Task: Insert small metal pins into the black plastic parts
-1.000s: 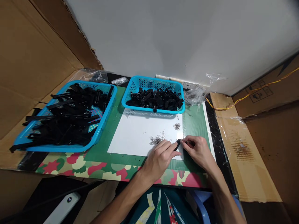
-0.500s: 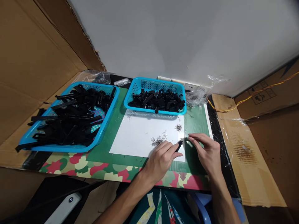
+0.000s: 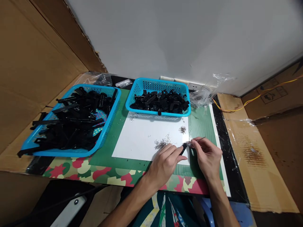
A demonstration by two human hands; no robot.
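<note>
"Listing hands first: what does each hold?"

"Left hand point(image 3: 167, 160): closed, gripping one short black piece point(image 3: 184, 148), just inside the right edge of the white sheet point(image 3: 132, 137). Right hand point(image 3: 208, 155): fingertips drawn together at the piece's upper end; whether they grip something, cannot tell."

"Stock on the sheet?"

"One heap of fine metal wire bits point(image 3: 161, 143), just beyond the left hand. One smaller cluster point(image 3: 182, 129), farther off, near the sheet's right edge. Broad stretch of white left of the heap, a few loose bits on it."

"Containers?"

"Two, blue, perforated. Small basket point(image 3: 142, 110): short black parts, front rim over the sheet's far edge. Large basket point(image 3: 107, 124): heaped with long black parts, several jutting past its left rim."

"Room for moving?"

"Green surface point(image 3: 104, 159): a lane between large basket and sheet, plus a strip under the right hand, bounded by a white border point(image 3: 222, 157). Camouflage-patterned band point(image 3: 113, 176): along the table's near edge."
</note>
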